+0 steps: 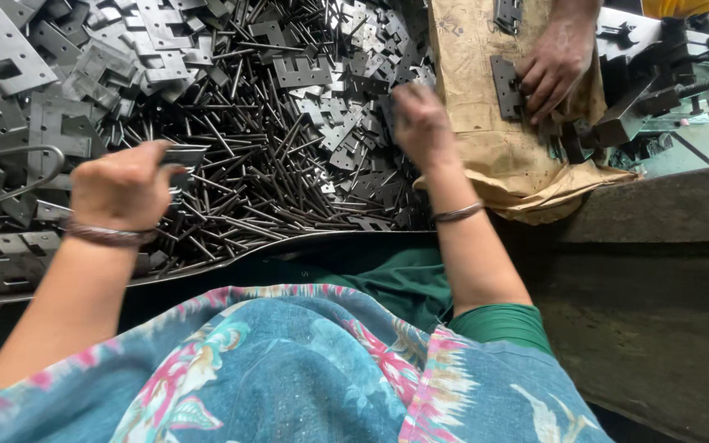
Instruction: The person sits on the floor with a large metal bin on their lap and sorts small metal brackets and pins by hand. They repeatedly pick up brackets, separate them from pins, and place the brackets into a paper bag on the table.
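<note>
Flat metal hinge plate (182, 154) pinched in left hand (122, 185), jutting toward three o'clock from fingers closed over its near end. Right hand (422, 125) blurred above the heap of dark pins (240, 197), at two o'clock of the plate and well apart; fingers curled, contents impossible to tell. Stamped plates (10, 98) piled at ten o'clock. At one o'clock, a co-worker's hand (558, 64) on a plate over brown paper (486, 148). Likely hazards: sharp stamped edges nicking fingers, plate slipping into the loose pins.
</note>
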